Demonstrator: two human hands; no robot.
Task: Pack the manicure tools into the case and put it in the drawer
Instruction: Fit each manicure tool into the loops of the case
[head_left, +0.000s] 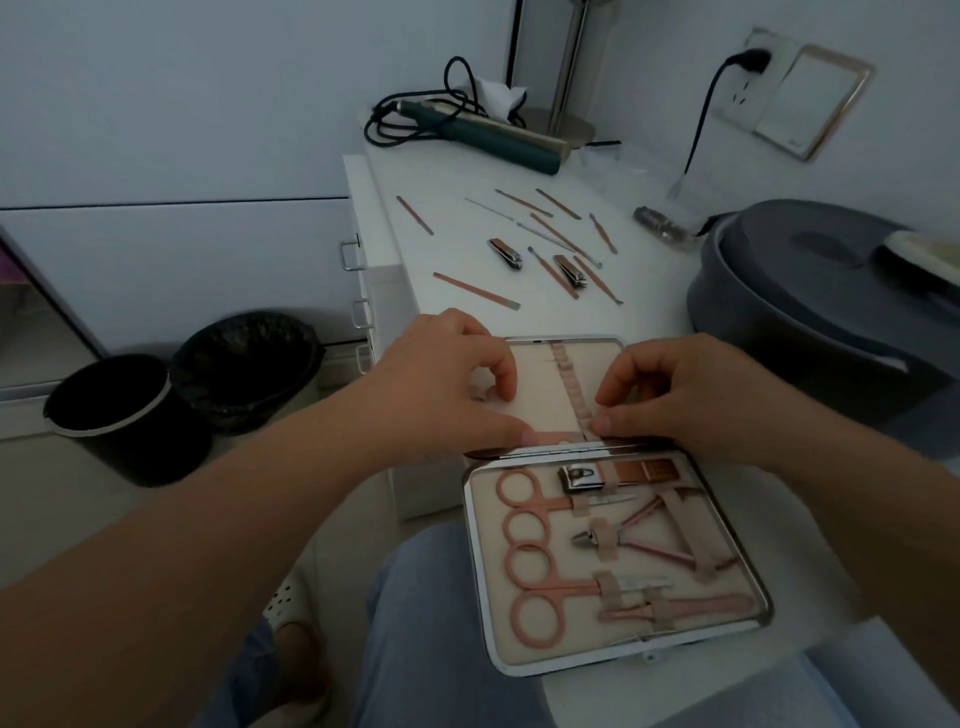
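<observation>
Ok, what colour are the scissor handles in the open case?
Pink, a rose shade, on both scissors in the case; head view.

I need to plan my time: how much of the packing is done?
The case's near half already holds scissors and nippers. Both hands, left hand and right hand, are at the loop strip of the far half. Two clippers and several thin tools remain loose on the cabinet; closing and the drawer remain.

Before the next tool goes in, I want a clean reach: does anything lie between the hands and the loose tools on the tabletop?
Nothing visible does. Bare white tabletop separates the open case's far rim from the scattered tools. Left hand and right hand rest on the case's upper half.
</observation>
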